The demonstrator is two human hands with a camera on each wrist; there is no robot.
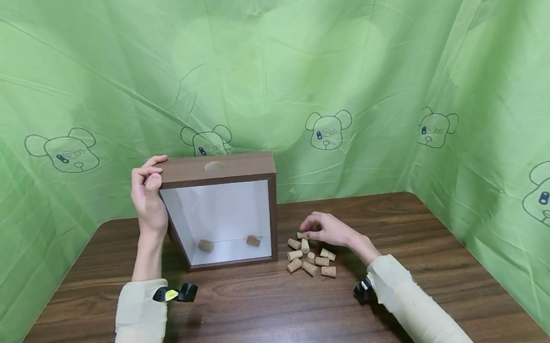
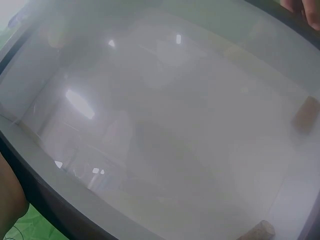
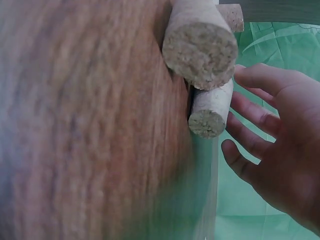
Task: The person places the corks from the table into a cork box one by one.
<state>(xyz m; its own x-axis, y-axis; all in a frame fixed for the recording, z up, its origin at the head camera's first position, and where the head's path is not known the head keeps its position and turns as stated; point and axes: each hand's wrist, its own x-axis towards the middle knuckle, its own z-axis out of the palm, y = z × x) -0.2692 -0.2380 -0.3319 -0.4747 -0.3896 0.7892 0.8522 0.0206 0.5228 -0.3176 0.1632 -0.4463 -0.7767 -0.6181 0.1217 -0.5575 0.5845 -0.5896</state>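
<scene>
A brown-framed shadow box with a clear front and white back stands upright on the table, an oval hole in its top. My left hand grips its upper left corner, thumb at the front edge. Two corks lie inside at the bottom: a left cork and a right cork. To the box's right is a loose pile of corks. My right hand reaches over the pile's far side, fingertips right at a back cork. In the right wrist view its fingers look loosely bent beside the corks.
The dark wooden table carries everything. A green curtain with bear-head drawings hangs close behind the table and along both sides. Black wrist cameras sit on both sleeves, one at the left cuff.
</scene>
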